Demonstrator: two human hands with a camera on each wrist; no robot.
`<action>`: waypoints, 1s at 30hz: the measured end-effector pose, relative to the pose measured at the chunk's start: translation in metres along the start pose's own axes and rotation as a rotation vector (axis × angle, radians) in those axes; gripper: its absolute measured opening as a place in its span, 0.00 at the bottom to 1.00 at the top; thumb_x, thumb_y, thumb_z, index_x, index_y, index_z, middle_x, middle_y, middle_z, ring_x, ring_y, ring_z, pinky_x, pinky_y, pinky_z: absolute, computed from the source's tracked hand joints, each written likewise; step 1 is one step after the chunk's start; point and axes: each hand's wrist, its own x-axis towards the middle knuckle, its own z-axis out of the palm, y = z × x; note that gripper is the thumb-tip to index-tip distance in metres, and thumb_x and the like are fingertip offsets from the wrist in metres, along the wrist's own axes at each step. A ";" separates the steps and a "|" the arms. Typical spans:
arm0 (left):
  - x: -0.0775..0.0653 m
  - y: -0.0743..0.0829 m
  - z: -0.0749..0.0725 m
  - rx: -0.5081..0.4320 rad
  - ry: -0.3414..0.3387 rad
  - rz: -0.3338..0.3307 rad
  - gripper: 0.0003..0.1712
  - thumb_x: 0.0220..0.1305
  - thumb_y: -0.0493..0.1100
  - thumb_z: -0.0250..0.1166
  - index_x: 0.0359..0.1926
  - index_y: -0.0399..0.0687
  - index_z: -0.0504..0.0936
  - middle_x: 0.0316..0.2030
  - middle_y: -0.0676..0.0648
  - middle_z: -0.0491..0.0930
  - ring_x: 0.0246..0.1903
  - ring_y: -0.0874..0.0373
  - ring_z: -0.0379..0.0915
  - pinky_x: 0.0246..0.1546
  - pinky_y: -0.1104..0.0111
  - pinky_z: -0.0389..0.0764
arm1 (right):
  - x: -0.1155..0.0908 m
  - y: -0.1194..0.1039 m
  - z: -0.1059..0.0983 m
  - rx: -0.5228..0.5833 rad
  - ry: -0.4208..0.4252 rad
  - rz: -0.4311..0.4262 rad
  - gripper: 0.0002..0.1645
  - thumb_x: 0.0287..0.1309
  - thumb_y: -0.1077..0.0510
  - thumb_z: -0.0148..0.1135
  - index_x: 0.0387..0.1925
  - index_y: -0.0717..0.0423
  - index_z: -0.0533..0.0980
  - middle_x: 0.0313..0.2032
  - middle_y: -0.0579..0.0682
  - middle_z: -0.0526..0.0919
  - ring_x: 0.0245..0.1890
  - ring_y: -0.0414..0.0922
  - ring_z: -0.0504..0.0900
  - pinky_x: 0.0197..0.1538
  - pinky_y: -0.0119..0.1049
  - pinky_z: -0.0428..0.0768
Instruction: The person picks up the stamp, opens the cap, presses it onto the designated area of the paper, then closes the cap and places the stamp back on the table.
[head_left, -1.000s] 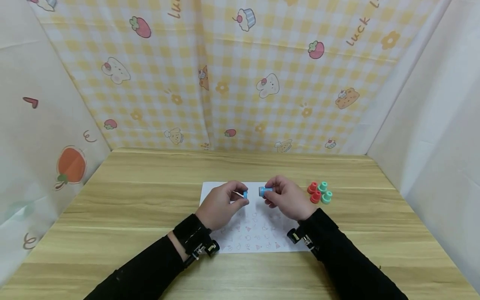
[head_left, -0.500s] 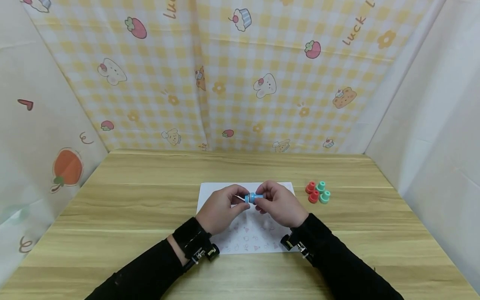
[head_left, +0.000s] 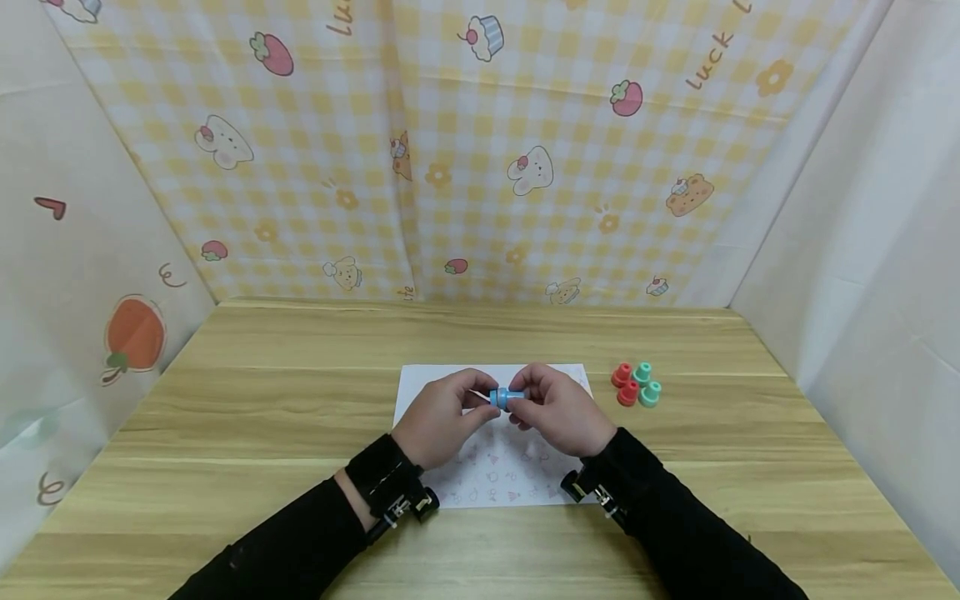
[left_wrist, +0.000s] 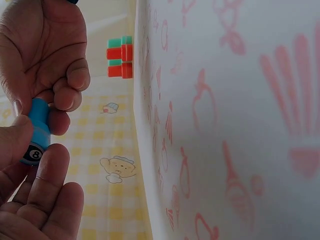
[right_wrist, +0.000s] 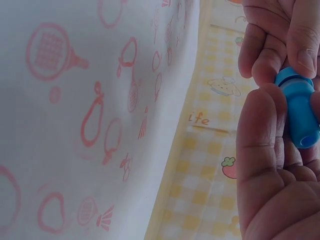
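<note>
Over the sheet of paper, my left hand (head_left: 435,421) and right hand (head_left: 566,410) meet at a small blue stamp (head_left: 510,397). Thumb and fingers of the left hand pinch its blue cap (left_wrist: 34,154), which bears a black 8-ball picture. The right hand pinches the narrower body of the stamp (right_wrist: 302,117). Cap and body are joined end to end, lying roughly sideways in the air. The white paper (head_left: 495,475) beneath carries rows of red printed pictures, such as rackets and shuttlecocks.
To the right of the paper, two red stamps (head_left: 627,392) and two green stamps (head_left: 650,394) stand grouped on the wooden table (head_left: 300,350). A yellow checked cloth (head_left: 480,208) hangs behind the table, with white cloths on both sides.
My hands were apart one second ago, cap in the left and stamp in the right. The right hand moved left, and the cap now sits on the stamp's end.
</note>
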 end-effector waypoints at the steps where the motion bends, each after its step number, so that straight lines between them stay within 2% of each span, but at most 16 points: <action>1: 0.000 0.000 0.000 0.000 0.001 0.001 0.11 0.71 0.41 0.71 0.51 0.53 0.84 0.47 0.55 0.87 0.43 0.65 0.86 0.50 0.60 0.85 | 0.000 0.000 0.000 0.001 -0.003 -0.003 0.08 0.74 0.62 0.62 0.47 0.64 0.75 0.33 0.55 0.86 0.40 0.56 0.88 0.43 0.33 0.86; 10: -0.001 0.001 -0.001 -0.003 -0.008 0.005 0.11 0.71 0.41 0.71 0.52 0.53 0.84 0.48 0.55 0.87 0.45 0.64 0.87 0.52 0.60 0.85 | 0.000 -0.001 0.001 0.009 -0.009 -0.003 0.07 0.74 0.62 0.61 0.47 0.63 0.76 0.33 0.55 0.86 0.40 0.52 0.88 0.43 0.33 0.86; 17: 0.000 0.002 -0.001 0.000 -0.016 0.010 0.10 0.71 0.42 0.71 0.50 0.53 0.84 0.46 0.56 0.87 0.45 0.63 0.87 0.49 0.62 0.85 | -0.001 -0.002 0.001 0.021 -0.015 0.003 0.06 0.74 0.62 0.62 0.47 0.62 0.76 0.34 0.54 0.86 0.43 0.60 0.88 0.43 0.33 0.87; 22: 0.000 0.002 -0.001 0.017 -0.015 0.004 0.09 0.69 0.43 0.72 0.48 0.54 0.85 0.46 0.55 0.88 0.43 0.65 0.87 0.49 0.61 0.85 | -0.002 -0.001 0.000 0.016 -0.015 0.008 0.06 0.73 0.62 0.62 0.46 0.62 0.77 0.33 0.54 0.86 0.43 0.61 0.88 0.43 0.34 0.86; 26: 0.001 0.001 -0.001 0.037 -0.010 0.038 0.08 0.69 0.43 0.73 0.47 0.53 0.86 0.46 0.53 0.89 0.42 0.64 0.87 0.48 0.62 0.85 | -0.002 -0.001 -0.001 0.005 -0.006 0.012 0.05 0.72 0.63 0.64 0.45 0.62 0.79 0.32 0.54 0.87 0.41 0.58 0.89 0.43 0.35 0.86; 30: 0.000 -0.001 -0.001 0.046 -0.004 0.067 0.07 0.67 0.42 0.74 0.45 0.51 0.87 0.45 0.52 0.89 0.41 0.64 0.86 0.46 0.67 0.84 | -0.002 -0.003 0.000 -0.001 0.002 0.009 0.04 0.71 0.63 0.65 0.42 0.61 0.81 0.35 0.62 0.89 0.36 0.51 0.88 0.41 0.35 0.86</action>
